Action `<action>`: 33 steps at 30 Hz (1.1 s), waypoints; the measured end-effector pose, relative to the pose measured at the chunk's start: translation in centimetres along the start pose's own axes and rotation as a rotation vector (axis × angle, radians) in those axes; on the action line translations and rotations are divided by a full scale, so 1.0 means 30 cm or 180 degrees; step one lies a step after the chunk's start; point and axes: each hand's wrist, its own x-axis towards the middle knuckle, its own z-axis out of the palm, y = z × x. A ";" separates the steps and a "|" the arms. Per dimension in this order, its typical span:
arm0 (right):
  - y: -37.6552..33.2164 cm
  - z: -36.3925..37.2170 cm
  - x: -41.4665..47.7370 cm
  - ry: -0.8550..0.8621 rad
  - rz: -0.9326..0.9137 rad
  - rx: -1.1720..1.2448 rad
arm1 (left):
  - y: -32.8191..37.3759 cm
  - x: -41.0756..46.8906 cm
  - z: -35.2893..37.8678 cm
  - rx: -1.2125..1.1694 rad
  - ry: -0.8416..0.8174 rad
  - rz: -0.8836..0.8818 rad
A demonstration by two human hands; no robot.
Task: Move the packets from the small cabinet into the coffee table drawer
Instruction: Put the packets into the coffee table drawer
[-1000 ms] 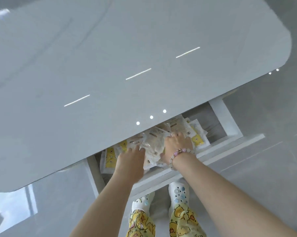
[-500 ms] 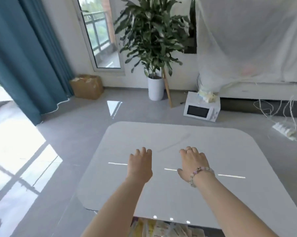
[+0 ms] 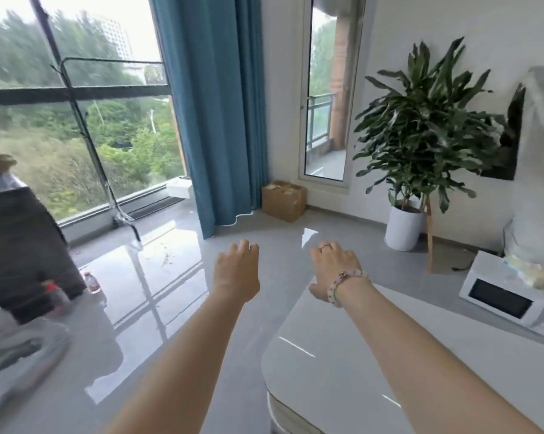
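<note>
Head view across a living room, both bare forearms stretched forward, palms down. Left hand [image 3: 237, 277]: released, fingers straight and loosely together, grasping nothing, poised over the glossy grey floor [image 3: 170, 308] just left of the coffee table [image 3: 358, 371]. Right hand [image 3: 335, 270]: likewise released, fingers slightly spread and relaxed, empty, poised above the far left corner of the white table top; contact with the top not determinable. Beaded bracelet [image 3: 342, 285] at the right wrist, thin ring [image 3: 325, 246] on one finger of the same hand. Coffee table at lower right, rounded corner nearest the left forearm, top glossy with short streaks of reflected light. Whereabouts of the packets and of the drawer: not determinable from this view.

Beyond the hands, a teal curtain [image 3: 214, 104] hanging to the floor between a large window [image 3: 76, 120] and a narrow glass door [image 3: 325, 89]. Cardboard box [image 3: 284, 200] on the floor near the curtain's hem, below the door. Tall leafy plant [image 3: 427, 130] in a white pot [image 3: 403, 228] against the right wall. White microwave [image 3: 508, 300] on the floor at far right, something pale and crumpled on its top. Black metal rack [image 3: 86, 136] before the window. At far left, a dark boxy object [image 3: 20, 252], blurred, with a small bottle [image 3: 91, 281] on the floor beside it.
</note>
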 end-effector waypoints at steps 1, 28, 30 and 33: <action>-0.081 -0.038 0.027 0.0109 -0.0123 0.0015 | -0.088 -0.019 -0.010 0.0050 0.0003 -0.0136; -2.101 -0.505 0.033 0.0978 -0.3399 0.0484 | -1.722 -1.033 -0.179 0.1021 -0.0353 -0.3503; -2.218 -0.530 0.007 0.0971 -0.3687 0.0477 | -1.784 -1.107 -0.186 0.1014 -0.0384 -0.3755; -2.393 -0.581 -0.038 0.0983 -0.4121 0.0496 | -1.875 -1.221 -0.217 0.1027 -0.0362 -0.4138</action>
